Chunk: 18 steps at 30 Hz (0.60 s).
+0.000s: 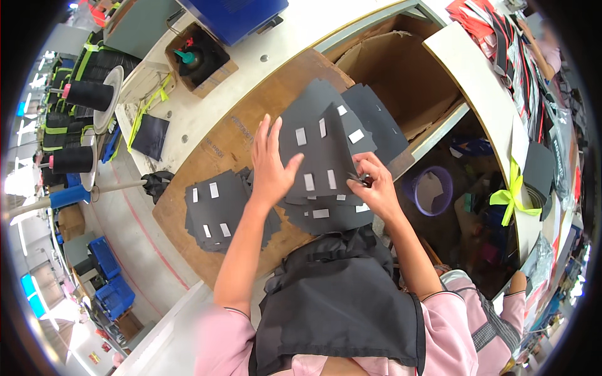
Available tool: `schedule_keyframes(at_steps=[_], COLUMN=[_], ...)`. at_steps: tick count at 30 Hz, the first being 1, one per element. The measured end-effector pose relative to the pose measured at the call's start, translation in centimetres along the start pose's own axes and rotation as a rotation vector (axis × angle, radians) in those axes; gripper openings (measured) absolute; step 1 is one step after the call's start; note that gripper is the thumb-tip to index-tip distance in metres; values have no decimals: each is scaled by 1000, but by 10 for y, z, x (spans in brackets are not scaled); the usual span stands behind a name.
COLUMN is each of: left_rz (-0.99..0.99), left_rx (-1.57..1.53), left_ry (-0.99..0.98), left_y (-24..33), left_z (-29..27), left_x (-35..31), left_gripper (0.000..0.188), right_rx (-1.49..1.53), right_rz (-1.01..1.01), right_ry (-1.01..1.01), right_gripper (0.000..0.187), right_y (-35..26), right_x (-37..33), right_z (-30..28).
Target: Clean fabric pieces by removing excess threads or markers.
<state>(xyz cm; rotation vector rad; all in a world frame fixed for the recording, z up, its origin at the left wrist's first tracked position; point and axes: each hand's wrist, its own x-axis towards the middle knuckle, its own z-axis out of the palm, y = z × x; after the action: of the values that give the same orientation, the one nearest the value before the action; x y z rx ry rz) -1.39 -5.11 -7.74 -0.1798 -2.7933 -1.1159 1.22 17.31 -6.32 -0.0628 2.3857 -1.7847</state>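
Observation:
A dark grey sheet-like panel (318, 152) with small white rectangular patches lies on top of a stack in front of me. Its right side is lifted and bent up. My left hand (271, 166) rests at the panel's left edge, fingers stretched and thumb apart. At the lifted right edge, my right hand (376, 188) is closed, with fingertips pinched on the panel. A small dark thing also shows between those fingers, too small to name. More patched panels (320, 216) lie beneath, nearest my body. To the left sits another stack of patched panels (210, 210).
A brown board (216, 153) bears the stacks. Beyond are an open cardboard box (401, 75), a small box with a green-nozzled bottle (188, 57) and a blue case (232, 15). Black thread cones (94, 95) stand left. A purple bin (433, 191) and a seated person (483, 307) are right.

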Motion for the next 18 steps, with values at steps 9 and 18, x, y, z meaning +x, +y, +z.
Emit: schedule_keyframes(at_steps=[9,18], left_rz=[-285,-682], left_rx=[281,-397], left_ry=[-180,-290], left_y=[-29,-15], left_z=[41,26], left_x=[1,-12], left_gripper=[63,35], right_rx=[496,-167], right_rz=[703,-89], right_ry=[193,36], right_gripper=[9,23], right_y=[58,-12], right_x=[-67,-4], right_z=[-2,24])
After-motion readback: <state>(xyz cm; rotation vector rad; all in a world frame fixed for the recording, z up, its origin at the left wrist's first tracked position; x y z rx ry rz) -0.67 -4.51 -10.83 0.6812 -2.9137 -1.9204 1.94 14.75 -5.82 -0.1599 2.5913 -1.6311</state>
